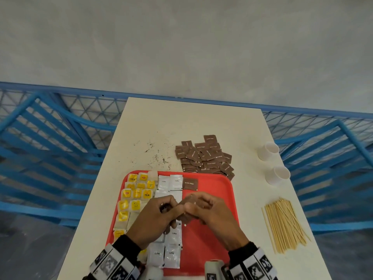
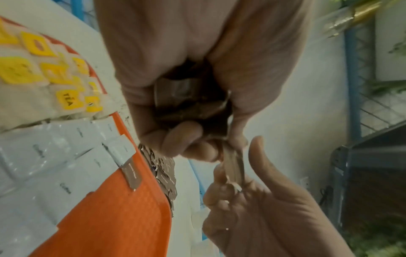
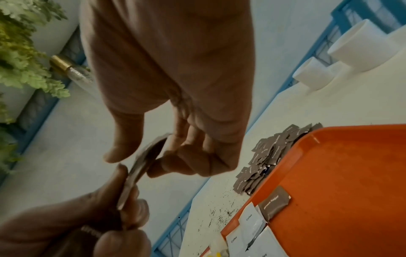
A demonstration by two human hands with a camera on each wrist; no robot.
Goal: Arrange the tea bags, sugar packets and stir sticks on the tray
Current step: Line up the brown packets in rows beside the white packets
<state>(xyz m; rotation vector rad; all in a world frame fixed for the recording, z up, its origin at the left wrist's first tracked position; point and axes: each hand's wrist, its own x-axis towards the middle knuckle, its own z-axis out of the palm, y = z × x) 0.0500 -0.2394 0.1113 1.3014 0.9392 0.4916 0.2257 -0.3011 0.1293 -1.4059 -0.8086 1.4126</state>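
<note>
Both hands meet above the middle of the red tray (image 1: 214,231). My left hand (image 1: 171,208) curls round a small stack of brown sugar packets (image 2: 186,102). My right hand (image 1: 193,205) pinches one brown packet (image 3: 147,156) between thumb and fingers at the stack's edge; the left fingers touch that packet too. On the tray, yellow tea bags (image 1: 137,195) fill the left side, white coffee packets (image 1: 171,255) form a middle column, and one brown sugar packet (image 1: 190,183) lies at the top. Stir sticks (image 1: 284,225) lie in a bundle on the table to the right.
A loose pile of brown sugar packets (image 1: 205,156) sits on the white table (image 1: 181,122) just beyond the tray. Two white paper cups (image 1: 269,150) stand at the right edge. Dark crumbs (image 1: 157,156) speckle the table. Blue railings surround the table.
</note>
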